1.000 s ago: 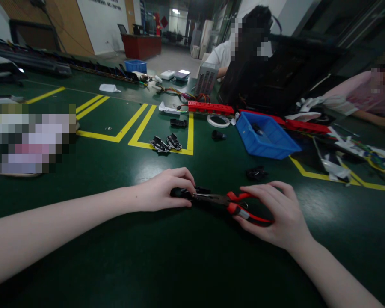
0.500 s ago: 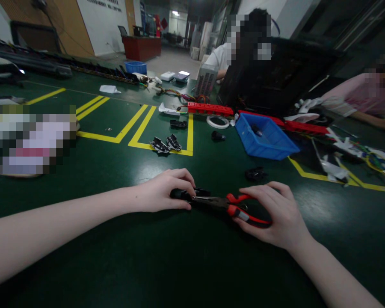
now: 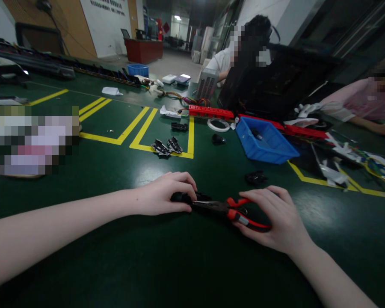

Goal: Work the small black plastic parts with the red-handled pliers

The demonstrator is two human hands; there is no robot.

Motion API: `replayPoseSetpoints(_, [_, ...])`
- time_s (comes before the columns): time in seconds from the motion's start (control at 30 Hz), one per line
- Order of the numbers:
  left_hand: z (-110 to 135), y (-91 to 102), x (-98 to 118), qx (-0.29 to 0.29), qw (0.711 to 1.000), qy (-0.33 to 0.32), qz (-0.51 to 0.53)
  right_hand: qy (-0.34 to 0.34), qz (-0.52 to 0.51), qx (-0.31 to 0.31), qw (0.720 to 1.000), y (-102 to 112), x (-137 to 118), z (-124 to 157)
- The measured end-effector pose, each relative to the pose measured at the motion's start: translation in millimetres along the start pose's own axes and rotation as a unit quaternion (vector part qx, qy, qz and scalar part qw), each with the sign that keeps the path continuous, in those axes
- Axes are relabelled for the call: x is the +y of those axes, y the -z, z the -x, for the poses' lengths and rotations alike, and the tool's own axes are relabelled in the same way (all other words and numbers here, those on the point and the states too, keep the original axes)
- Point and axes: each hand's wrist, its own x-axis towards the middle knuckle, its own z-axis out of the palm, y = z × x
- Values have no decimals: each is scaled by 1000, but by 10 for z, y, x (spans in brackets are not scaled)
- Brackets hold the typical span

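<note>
My left hand [image 3: 168,193] is closed round a small black plastic part [image 3: 180,197], holding it low over the green tabletop. Much of that part is hidden by my fingers. In my right hand [image 3: 277,218] is a pair of red-handled needle-nose pliers [image 3: 226,206], gripped by its spread handles. The plier tips meet the black part beside my left fingertips; whether they pinch it I cannot tell. Just beyond my right hand lies another black part [image 3: 256,177]. Two black-and-silver pieces [image 3: 167,146] rest inside a yellow-taped outline, with a black piece [image 3: 179,127] behind them.
A blue bin [image 3: 266,145] stands right of centre, near a white ring [image 3: 218,125] and a dark cone-shaped piece [image 3: 218,139]. Red power strips [image 3: 211,112] run behind. Wires and scraps [image 3: 336,169] lie at right. Two people sit across the table.
The whole view has shifted slightly, with the scene a little lower in the picture. Both hands keep their grips, and the pliers stay at the black part.
</note>
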Motion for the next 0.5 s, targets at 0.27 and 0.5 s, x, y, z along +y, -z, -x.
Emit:
replayPoseSetpoints(0.27, [-1, -1, -16, -1, 1000, 1, -3, -4, 15, 12, 1000, 8, -19, 12])
replayPoseSetpoints(0.5, [-2, 0, 10, 3, 1000, 6, -1, -10, 13, 20, 1000, -16, -31, 16])
